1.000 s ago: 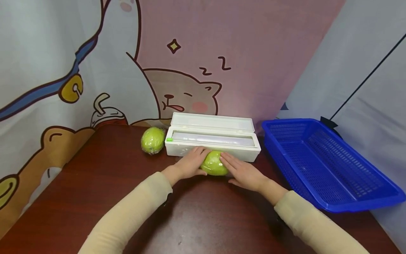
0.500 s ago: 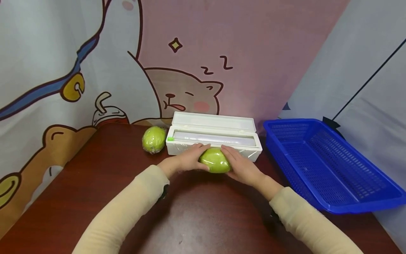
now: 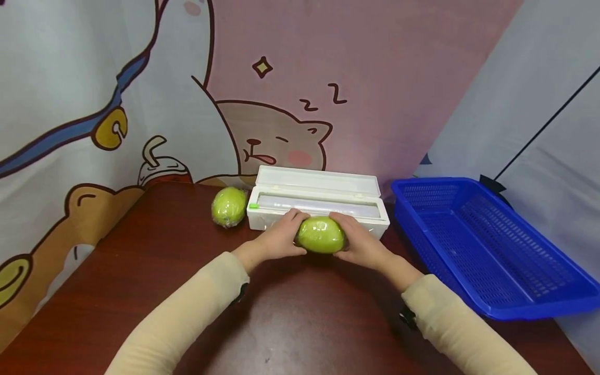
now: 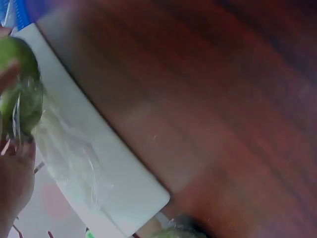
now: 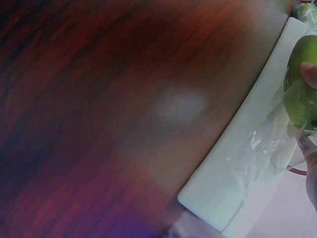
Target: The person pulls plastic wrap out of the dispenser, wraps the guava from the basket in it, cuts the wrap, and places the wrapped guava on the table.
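In the head view, a smooth green mango-like fruit point(image 3: 321, 234) is held between both hands in front of the white cling film box point(image 3: 319, 203). My left hand point(image 3: 278, 238) grips its left end, thumb low and fingers over the far side. On the other end, my right hand point(image 3: 363, 244) holds it the same way. Clear cling film point(image 4: 74, 153) clings to the fruit and stretches toward the box in the left wrist view. The box lid stands raised, showing the film roll point(image 3: 319, 205). The fruit's underside is hidden.
A second green fruit point(image 3: 229, 207), wrapped in film, sits left of the box. To the right, a blue plastic basket point(image 3: 422, 229) stands on the dark wooden table point(image 3: 290, 323). A printed curtain point(image 3: 384, 78) hangs behind.
Both hands have shifted their hold to the fruit's two ends, and more of its near face shows. The fruit has risen slightly in view. Box, basket and second fruit stay put.
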`<act>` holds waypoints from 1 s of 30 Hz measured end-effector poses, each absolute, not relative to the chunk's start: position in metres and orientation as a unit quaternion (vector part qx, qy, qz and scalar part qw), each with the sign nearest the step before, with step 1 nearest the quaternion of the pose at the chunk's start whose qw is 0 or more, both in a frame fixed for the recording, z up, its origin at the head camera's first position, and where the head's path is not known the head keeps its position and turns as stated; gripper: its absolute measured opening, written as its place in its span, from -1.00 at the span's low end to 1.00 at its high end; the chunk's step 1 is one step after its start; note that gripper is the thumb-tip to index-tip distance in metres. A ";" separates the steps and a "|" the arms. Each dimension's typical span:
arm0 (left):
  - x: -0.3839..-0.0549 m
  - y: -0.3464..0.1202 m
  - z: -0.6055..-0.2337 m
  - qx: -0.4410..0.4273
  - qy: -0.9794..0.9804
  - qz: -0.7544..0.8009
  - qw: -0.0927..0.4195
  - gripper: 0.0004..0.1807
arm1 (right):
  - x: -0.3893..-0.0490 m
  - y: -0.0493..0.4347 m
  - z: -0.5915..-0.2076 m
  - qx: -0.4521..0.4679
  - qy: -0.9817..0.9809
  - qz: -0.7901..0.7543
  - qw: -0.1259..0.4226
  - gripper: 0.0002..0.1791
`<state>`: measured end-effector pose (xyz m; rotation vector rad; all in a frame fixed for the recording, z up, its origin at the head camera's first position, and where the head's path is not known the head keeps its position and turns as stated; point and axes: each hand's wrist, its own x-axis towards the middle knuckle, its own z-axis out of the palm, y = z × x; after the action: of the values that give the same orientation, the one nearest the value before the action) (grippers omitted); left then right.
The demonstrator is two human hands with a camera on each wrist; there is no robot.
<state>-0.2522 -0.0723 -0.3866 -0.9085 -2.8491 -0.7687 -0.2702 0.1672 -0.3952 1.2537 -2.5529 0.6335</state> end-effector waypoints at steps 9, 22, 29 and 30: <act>-0.252 -0.077 -0.392 -0.310 -0.911 -0.265 0.059 -0.28 | -0.265 0.167 -0.396 0.394 -0.873 0.258 0.124 -0.02; -0.249 -0.074 -0.389 -0.304 -0.913 -0.266 0.054 -0.28 | -0.260 0.169 -0.392 0.332 -0.885 0.313 0.091 -0.07; -0.249 -0.074 -0.386 -0.291 -0.905 -0.309 0.038 -0.27 | -0.262 0.170 -0.388 0.315 -0.898 0.288 0.110 -0.11; -0.250 -0.074 -0.386 -0.289 -0.902 -0.319 0.034 -0.28 | -0.262 0.170 -0.387 0.313 -0.899 0.287 0.107 -0.11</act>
<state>-0.2497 -0.0739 -0.3857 -0.8887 -2.7739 -0.9815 -0.2624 0.1700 -0.3875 0.9207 -2.6471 0.8451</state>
